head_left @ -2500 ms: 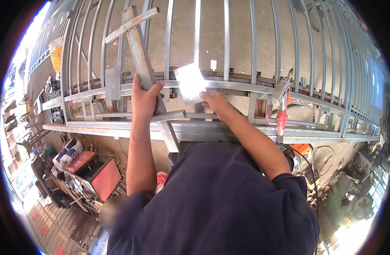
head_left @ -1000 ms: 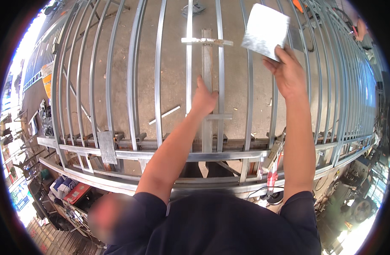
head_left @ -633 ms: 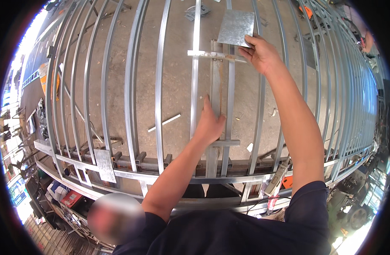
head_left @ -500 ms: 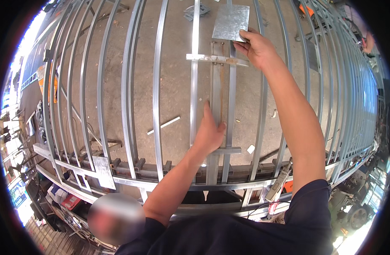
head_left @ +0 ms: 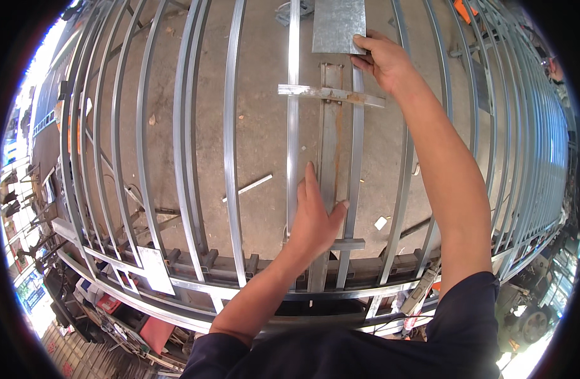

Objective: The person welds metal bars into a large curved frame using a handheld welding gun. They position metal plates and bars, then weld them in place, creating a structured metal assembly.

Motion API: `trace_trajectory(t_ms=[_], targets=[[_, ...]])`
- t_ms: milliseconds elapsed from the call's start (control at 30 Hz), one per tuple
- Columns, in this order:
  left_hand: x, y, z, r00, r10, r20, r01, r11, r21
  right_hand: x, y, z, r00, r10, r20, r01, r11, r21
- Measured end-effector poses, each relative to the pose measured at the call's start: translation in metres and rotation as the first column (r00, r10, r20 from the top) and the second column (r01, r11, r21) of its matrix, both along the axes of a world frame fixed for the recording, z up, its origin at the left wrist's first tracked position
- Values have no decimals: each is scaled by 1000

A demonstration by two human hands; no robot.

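Lowered since the earliest frame, from a hand-held tilt to a place between two bars [head_left: 293, 126]: a steel channel [head_left: 328, 139]. Nearest, over it, left hand [head_left: 314, 218] with grip wide, thumb and fingers apart, perhaps steadying; impossible to tell if touching. Beyond, rust-streaked grey metal and an upper crosspiece [head_left: 331, 95] laid over both bars, likely to stop a drop through. Farthest, past the channel's end, right hand [head_left: 386, 60] with grip pinched on the near right corner of a flat, mottled silver plate [head_left: 338, 25], probably to leave its face unobstructed.
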State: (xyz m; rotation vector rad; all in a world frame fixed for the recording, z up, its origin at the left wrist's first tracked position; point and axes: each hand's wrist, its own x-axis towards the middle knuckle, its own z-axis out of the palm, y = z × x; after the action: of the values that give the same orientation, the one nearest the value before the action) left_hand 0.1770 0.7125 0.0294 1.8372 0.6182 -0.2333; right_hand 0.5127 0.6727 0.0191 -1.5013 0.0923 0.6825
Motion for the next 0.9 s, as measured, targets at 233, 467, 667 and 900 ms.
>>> trace_trajectory(t_ms=[233,467,667,900], targets=[[117,106,30,878,45,476,-223,919,324,0,-7,10,994,103,35,-103,995,-6],[276,197,-35,947,313,78,-241,848,-473,-1,12,18,958,242,152,-222,965,-139],[296,189,-50,972,197,129,-52,714,-698,1,1,13,942,263,208,-200,939,-279],[303,184,-64,961,229,153,-81,765,-638,10,8,15,821,417,390,-46,729,-683]])
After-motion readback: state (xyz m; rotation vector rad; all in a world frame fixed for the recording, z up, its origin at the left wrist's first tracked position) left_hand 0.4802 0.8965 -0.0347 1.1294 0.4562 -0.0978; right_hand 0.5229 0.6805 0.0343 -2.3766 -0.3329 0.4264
